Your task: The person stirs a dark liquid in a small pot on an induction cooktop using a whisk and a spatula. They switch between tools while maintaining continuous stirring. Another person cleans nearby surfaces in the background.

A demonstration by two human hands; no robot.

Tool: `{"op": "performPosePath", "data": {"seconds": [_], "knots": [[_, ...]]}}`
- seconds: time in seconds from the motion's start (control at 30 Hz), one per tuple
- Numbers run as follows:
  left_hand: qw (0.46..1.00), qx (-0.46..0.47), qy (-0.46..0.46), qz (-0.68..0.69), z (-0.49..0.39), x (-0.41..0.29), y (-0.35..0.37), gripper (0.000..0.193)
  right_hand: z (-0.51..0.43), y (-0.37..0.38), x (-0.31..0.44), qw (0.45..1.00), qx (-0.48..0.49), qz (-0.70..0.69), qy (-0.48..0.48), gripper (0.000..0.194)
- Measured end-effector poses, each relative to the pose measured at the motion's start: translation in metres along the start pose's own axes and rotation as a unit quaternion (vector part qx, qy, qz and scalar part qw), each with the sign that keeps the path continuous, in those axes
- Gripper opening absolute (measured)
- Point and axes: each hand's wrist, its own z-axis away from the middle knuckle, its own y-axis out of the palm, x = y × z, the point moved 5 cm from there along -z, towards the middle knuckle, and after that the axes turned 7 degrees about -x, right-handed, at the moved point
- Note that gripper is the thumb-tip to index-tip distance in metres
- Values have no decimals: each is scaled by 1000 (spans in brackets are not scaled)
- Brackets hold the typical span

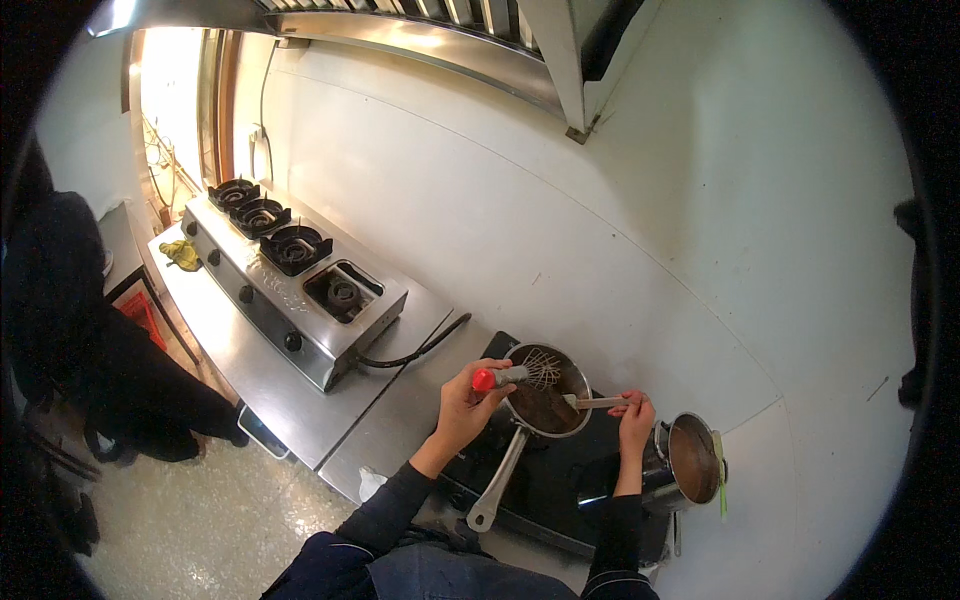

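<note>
A steel saucepan (553, 424) with a long handle stands on a black cooktop (555, 480) and holds brown contents. My left hand (469, 401) is closed around the grey, red-ended handle of a wire balloon whisk (541, 369), whose wires are over the left part of the pan. In my right hand (636, 420) is the pale handle of a spatula (600, 403); its head reaches into the pan at the brown mass. Right of that hand stands a steel pot (694, 457) of brown liquid, with a green utensil (719, 472) lying across its rim.
A steel gas stove (330, 300) with several burners stands on the steel counter (300, 405) at the left. A black hose (412, 356) runs from it towards the cooktop. A yellow-green cloth (180, 255) lies on the counter's far end. Another person (90, 322) in dark clothes stands at the left.
</note>
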Motion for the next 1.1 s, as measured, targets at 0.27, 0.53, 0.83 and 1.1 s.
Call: {"op": "performPosePath", "data": {"seconds": [0.27, 0.53, 0.83, 1.1], "knots": [[1000, -1, -11, 26, 2, 5, 8, 31, 47, -2, -21, 976, -39, -95, 192, 37], [1000, -4, -7, 18, 0, 8, 7, 32, 83, 10, -52, 915, -116, -271, 275, 33], [998, -23, -22, 54, -2, 11, 5, 32, 53, -14, -36, 925, -151, -298, 178, 35], [999, -18, -11, 31, 0, 7, 6, 31, 48, 16, 3, 995, -25, -91, -28, 22]]}}
